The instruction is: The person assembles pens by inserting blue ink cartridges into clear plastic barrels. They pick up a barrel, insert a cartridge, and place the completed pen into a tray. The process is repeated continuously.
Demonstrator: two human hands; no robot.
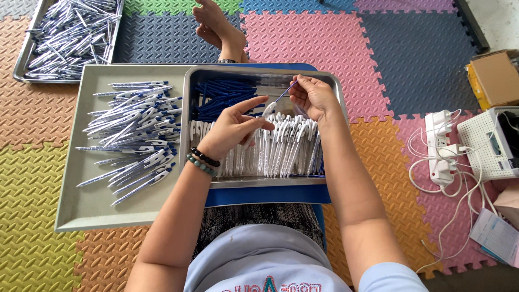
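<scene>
My left hand pinches the white end of a pen barrel above a metal tray. My right hand holds a thin blue refill whose tip points into that barrel. The two hands are close together over the tray's middle. In the tray lie a pile of blue refills at the back left and a row of white pen barrels along the front. Two bead bracelets sit on my left wrist.
A grey tray to the left carries several finished blue-and-white pens. Another metal tray of pens lies far left. A second person's feet rest beyond the trays. A power strip with cables, a cardboard box and a white device sit at right on foam mats.
</scene>
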